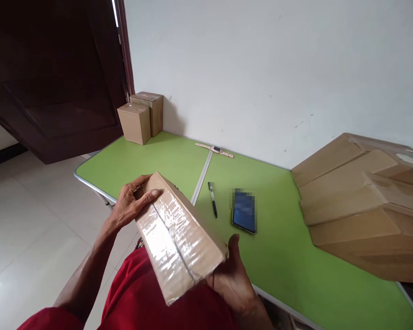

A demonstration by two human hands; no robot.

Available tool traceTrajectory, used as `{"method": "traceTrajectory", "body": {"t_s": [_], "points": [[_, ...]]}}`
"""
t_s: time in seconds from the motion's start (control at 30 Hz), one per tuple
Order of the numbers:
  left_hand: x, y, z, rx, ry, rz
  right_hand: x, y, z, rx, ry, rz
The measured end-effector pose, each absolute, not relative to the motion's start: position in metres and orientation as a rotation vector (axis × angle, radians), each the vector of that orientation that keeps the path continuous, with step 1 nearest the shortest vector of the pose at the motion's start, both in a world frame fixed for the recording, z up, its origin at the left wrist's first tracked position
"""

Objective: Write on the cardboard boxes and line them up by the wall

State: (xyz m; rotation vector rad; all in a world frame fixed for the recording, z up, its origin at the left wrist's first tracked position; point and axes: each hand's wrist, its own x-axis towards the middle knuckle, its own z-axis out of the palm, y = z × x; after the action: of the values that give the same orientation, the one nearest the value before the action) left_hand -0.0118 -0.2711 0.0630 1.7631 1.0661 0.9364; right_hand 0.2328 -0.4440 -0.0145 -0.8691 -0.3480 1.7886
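Observation:
A brown cardboard box [179, 233], its seam covered with shiny clear tape, is held tilted between both hands over the table's front edge. My left hand [132, 201] grips its far left end, the thumb lying on the taped face and the fingers around the side. At the near right end, my right hand [230, 275] supports the box from below, thumb raised beside the corner; its other fingers are mostly hidden. Beyond the box lie a black pen [212, 200] and a dark smartphone [244, 211], partly pixelated.
Two small cartons [134, 123] stand at the green table's [275, 256] far left corner. A pink-strapped smartwatch [216, 149] lies near the wall. Large cardboard boxes [361, 206] occupy the right end. A dark door [55, 73] stands at the left.

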Motion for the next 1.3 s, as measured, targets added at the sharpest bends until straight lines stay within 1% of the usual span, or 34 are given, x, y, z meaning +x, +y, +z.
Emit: {"method": "traceTrajectory", "body": {"t_s": [0.1,0.17,0.37,0.47,0.57,0.67,0.77,0.97,1.07,1.17,1.3], "points": [[-0.01,-0.267,0.059,1.854,0.924,1.085,0.232,-0.44,-0.022,-0.87,-0.25,1.7],[-0.009,-0.263,0.053,1.892,0.852,1.113,0.232,-0.441,-0.028,-0.878,-0.236,1.617],[-0.005,-0.252,0.031,1.757,0.658,0.946,0.228,-0.453,-0.04,-0.844,-0.513,1.406],[-0.001,-0.25,0.023,1.636,0.592,0.8,0.224,-0.465,-0.043,-0.929,-0.705,1.327],[0.007,-0.251,0.017,1.604,0.582,0.688,0.224,-0.481,-0.044,-1.042,-0.774,1.313],[0.019,-0.255,0.012,1.614,0.551,0.633,0.229,-0.487,-0.04,-1.185,-0.828,1.293],[0.03,-0.258,0.011,1.666,0.488,0.614,0.234,-0.474,-0.025,-1.311,-0.829,1.232],[0.029,-0.256,0.011,1.708,0.404,0.647,0.238,-0.437,0.009,-1.33,-0.807,1.246],[0.024,-0.255,0.01,1.713,0.426,0.643,0.237,-0.425,0.01,-1.342,-0.858,1.193],[0.028,-0.253,0.01,1.719,0.459,0.63,0.236,-0.413,0.004,-1.343,-0.787,1.167],[0.042,-0.251,0.01,1.692,0.484,0.648,0.241,-0.401,0.004,-1.403,-0.691,1.024]]}}
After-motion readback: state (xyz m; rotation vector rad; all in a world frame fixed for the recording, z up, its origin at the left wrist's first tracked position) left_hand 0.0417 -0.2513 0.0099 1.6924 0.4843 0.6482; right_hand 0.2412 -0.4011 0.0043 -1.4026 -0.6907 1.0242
